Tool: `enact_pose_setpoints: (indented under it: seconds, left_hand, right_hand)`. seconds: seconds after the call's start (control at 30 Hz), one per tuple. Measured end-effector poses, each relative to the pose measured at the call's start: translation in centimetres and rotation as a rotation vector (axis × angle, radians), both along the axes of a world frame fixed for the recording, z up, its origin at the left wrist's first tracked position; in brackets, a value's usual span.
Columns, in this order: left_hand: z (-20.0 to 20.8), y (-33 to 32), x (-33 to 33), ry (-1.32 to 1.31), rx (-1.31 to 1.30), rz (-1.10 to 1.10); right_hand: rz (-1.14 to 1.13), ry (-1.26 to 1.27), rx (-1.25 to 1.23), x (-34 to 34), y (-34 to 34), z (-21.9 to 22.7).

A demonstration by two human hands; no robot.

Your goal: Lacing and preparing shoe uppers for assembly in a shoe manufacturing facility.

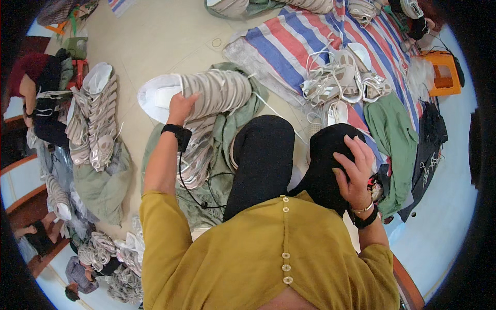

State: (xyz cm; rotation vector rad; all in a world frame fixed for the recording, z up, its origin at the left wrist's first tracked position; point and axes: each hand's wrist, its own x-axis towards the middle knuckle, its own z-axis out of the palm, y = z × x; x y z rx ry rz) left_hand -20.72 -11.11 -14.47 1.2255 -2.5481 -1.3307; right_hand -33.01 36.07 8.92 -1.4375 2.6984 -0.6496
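The stack of grey-and-white shoe uppers (206, 93) lies on its side on the floor, straight ahead of the seated person, resting across a rumpled green cloth (235, 129) that keeps the pieces off the bare tiles. The left hand (181, 107) sits right on the near end of that stack, fingers curled over the top edge and pressing down, seemingly to steady the row so it does not fan apart. A black wrist strap with a cable (178, 135) trails down from that arm. Under the stack, more uppers (196, 160) spill toward the person's left knee (261, 150).

Over on the other side, the right hand (354, 170) is spread open, fingers splayed and laid flat on the right knee (330, 150), holding nothing, seemingly a bracing prop while the body leans forward. A bracelet and a dark band circle that wrist.

Further out, a loose heap of uppers with white laces (341, 77) sits on a red, blue and white striped sheet (289, 46), with another green cloth (395, 134) just beside it. To the left, a second long row of uppers (98, 119) lies on its own green cloth, near another person in dark clothes (41, 98). An orange stool (444, 72) stands at the far right, and more bundles (119, 258) crowd the lower left
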Motion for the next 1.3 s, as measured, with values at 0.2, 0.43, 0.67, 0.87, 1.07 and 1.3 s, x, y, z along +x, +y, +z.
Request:
enact_pose_setpoints:
  seconds: [0.2, 0.43, 0.67, 0.87, 1.07, 1.3]
  left_hand:
    - [-5.6, 6.2, -1.6, 0.424, 0.365, 0.26]
    - [-2.5, 4.6, -2.6, 0.083, 0.095, 0.196]
    - [-0.7, 3.0, 0.3, 0.233, 0.161, 0.313]
    - [-2.7, 5.2, 3.5, 0.374, -0.253, 0.308]
    - [-3.2, 7.0, 4.6, -0.228, -0.436, 0.034]
    - [-1.1, 6.1, 4.2, -0.153, -0.326, 0.257]
  right_hand:
    - [0.019, 0.021, -0.014, 0.1, -0.1, -0.4]
    - [0.008, 0.031, 0.003, 0.3, -0.2, -0.3]
    - [0.002, 0.011, -0.028, 0.1, 0.5, -0.6]
    - [0.021, -0.007, -0.019, -0.1, 0.0, -0.6]
    - [0.032, 0.009, -0.029, -0.1, -0.5, -0.6]
    - [0.044, 0.027, -0.037, 0.2, -0.7, -0.6]
